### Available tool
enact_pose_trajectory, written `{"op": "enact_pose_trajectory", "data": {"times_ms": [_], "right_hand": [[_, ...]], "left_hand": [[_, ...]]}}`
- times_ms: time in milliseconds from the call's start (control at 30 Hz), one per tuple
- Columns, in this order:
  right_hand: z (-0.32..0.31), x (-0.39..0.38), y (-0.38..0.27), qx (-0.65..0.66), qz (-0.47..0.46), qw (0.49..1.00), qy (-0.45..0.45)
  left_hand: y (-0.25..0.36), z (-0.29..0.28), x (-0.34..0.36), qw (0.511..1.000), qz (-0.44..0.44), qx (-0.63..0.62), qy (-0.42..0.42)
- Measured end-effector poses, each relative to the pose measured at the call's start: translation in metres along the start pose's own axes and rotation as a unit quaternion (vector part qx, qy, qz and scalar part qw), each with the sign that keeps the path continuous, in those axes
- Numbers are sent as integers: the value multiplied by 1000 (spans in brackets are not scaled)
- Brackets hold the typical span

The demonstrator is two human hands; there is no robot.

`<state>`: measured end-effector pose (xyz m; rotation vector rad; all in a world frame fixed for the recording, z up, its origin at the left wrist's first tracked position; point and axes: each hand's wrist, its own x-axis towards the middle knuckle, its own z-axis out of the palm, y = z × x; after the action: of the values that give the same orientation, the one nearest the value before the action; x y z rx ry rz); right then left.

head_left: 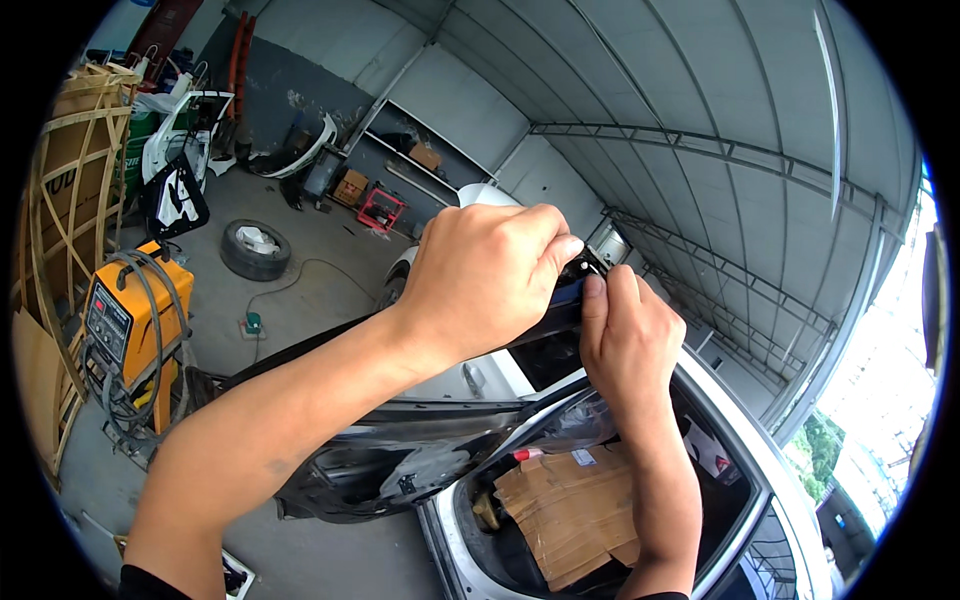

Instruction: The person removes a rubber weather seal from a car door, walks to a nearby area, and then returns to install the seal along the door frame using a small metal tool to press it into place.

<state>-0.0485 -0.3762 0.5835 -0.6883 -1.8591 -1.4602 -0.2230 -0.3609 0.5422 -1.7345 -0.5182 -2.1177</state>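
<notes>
Pinching a dark strip (566,294) up high, the left hand (490,272) and right hand (637,335) work close together, the fingers of each clamped on it; much of the piece hides behind the left hand. It sits above the white car (735,400), where flattened cardboard (568,510) lies inside. Below the left forearm, a black door (400,465) stands open. An orange machine (143,315) and a tyre (255,262) rest on the floor (325,270) farther left.

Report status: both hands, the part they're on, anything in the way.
Left hand and right hand raised, pinching a dark part. Part largely hidden behind the hands. Car door open below; no obstruction visible at the grip.
</notes>
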Motion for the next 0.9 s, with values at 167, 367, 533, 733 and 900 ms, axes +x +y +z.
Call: {"op": "enact_pose_trajectory", "data": {"times_ms": [167, 367, 533, 733, 900], "right_hand": [[1, 2, -2, -9, 4, 1000, -1], [2, 2, -3, -44, 3, 999, 10], [2, 0, -7, -85, 19, 996, 9], [-2, -1, -8, -101, 27, 995, -5], [1, -3, -8, -70, 46, 996, -3]], "left_hand": [[-1, -1, 1, 1000, 9, 2, 6], [0, -2, 1, 1000, 12, 1, 4], [-1, -1, 0, 1000, 11, 1, 6], [0, -2, 2, 1000, 16, 1, 12], [-1, -1, 1, 1000, 9, 5, 4]]}}
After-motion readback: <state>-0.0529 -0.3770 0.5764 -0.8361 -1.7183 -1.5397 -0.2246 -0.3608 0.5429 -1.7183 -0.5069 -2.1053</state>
